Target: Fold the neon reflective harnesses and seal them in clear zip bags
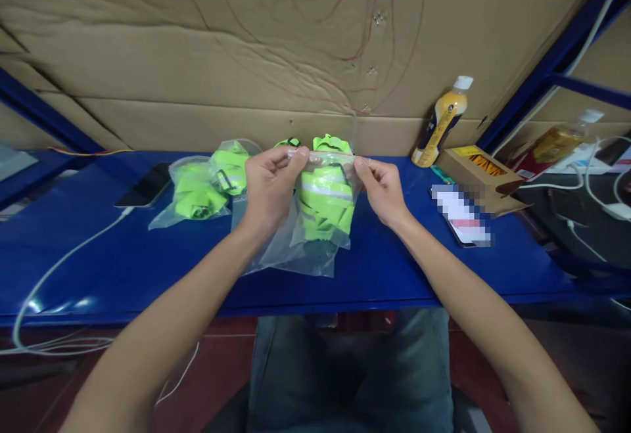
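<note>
Between my two hands hangs a clear zip bag (326, 200) with a folded neon-yellow reflective garment in it. My left hand (272, 186) pinches the left end of its top edge, thumb against fingers. At the right end of that edge, my right hand (382, 186) pinches the plastic the same way. Below, a flat clear bag (290, 255) lies on the blue table. Behind my hands are more neon-yellow pieces (329, 142). To the left of my left hand, bagged neon-yellow bundles (197, 193) lie close together.
A dark phone (145, 186) with a white cable lies at the left on the blue table (89, 249). On the right are a yellow drink bottle (441, 124), an open cardboard box (486, 180) and another phone (461, 216). A cardboard wall (236, 58) closes off the back.
</note>
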The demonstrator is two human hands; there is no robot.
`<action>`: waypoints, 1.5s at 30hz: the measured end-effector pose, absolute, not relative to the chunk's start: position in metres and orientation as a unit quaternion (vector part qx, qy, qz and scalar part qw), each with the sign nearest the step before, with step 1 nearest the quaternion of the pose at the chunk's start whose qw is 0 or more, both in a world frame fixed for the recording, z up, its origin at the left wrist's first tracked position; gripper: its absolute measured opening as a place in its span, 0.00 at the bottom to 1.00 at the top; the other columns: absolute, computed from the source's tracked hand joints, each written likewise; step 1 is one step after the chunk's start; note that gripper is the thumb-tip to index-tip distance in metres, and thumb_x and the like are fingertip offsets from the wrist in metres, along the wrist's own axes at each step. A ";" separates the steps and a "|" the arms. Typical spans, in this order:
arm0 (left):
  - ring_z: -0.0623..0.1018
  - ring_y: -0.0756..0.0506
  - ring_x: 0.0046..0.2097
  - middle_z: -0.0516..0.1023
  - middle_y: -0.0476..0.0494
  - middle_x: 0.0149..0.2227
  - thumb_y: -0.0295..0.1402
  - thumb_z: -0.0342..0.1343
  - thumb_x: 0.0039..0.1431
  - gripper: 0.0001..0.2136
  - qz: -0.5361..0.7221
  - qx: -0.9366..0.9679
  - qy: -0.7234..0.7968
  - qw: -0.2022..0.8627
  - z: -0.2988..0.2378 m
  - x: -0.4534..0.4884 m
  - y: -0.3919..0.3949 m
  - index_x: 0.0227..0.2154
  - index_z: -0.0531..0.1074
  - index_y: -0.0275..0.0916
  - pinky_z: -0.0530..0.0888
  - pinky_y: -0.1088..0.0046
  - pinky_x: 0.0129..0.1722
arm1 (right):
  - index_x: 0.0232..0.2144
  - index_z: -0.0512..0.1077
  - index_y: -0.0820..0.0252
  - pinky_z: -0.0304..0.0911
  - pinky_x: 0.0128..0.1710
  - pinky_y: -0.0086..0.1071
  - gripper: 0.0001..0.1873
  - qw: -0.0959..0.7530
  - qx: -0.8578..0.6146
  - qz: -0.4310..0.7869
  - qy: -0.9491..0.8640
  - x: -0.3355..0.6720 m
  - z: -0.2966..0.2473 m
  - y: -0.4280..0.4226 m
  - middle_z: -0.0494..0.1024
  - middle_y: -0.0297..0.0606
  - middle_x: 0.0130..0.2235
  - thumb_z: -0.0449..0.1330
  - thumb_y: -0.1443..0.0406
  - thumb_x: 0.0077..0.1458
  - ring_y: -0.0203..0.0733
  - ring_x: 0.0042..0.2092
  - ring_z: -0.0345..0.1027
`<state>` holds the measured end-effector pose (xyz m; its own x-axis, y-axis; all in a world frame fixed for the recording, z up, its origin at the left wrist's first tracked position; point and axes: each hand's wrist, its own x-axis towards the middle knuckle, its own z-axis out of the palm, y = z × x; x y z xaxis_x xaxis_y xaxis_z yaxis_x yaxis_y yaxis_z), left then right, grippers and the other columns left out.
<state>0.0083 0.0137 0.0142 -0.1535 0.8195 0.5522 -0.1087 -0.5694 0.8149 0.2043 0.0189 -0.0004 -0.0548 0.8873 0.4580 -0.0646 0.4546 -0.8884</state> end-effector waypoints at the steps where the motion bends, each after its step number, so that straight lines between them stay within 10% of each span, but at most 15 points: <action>1: 0.85 0.42 0.35 0.83 0.46 0.28 0.47 0.75 0.61 0.13 0.693 0.556 0.319 0.331 0.013 0.007 0.014 0.29 0.85 0.44 0.82 0.65 0.39 | 0.28 0.85 0.56 0.68 0.31 0.32 0.34 0.599 -0.337 0.397 -0.608 0.204 0.000 0.018 0.82 0.36 0.30 0.70 0.32 0.54 0.38 0.31 0.69; 19: 0.82 0.46 0.34 0.86 0.47 0.33 0.39 0.77 0.58 0.07 0.676 0.572 0.317 0.339 0.015 0.013 0.004 0.32 0.88 0.44 0.78 0.69 0.37 | 0.34 0.88 0.50 0.74 0.48 0.39 0.18 0.651 -0.306 0.425 -0.550 0.192 0.004 0.009 0.89 0.36 0.41 0.80 0.47 0.49 0.44 0.43 0.79; 45: 0.77 0.49 0.30 0.82 0.48 0.29 0.41 0.76 0.62 0.10 0.673 0.600 0.309 0.303 0.012 0.014 0.006 0.31 0.86 0.41 0.71 0.73 0.31 | 0.28 0.87 0.50 0.67 0.40 0.34 0.09 0.663 -0.285 0.501 -0.478 0.183 0.011 -0.002 0.84 0.31 0.33 0.81 0.56 0.46 0.38 0.36 0.72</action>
